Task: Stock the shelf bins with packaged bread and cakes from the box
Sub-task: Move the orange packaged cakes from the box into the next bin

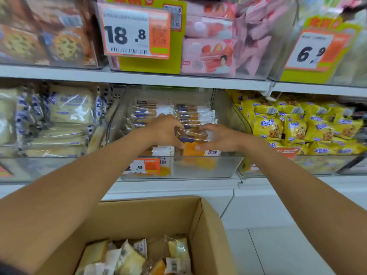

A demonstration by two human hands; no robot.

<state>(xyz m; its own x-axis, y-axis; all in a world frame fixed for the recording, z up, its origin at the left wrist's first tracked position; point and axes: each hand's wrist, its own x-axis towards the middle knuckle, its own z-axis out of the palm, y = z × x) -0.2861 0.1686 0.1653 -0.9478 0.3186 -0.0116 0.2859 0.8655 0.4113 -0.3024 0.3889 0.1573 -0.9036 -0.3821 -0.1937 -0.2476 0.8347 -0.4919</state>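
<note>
middle bin (218, 167): clear, frame centre; holds two rows of stacked wrapped cakes (193, 133).
cardboard box (206, 231): bottom centre, open; loose yellow and orange packets (131, 259) inside.
wrapped cakes: clear film, blue labels, golden slices, white ends; in the bin's right row.
left hand (164, 130): fingers curled over the cakes' left side, thumb in front.
right hand (220, 138): fingers curled round their right end.
</note>
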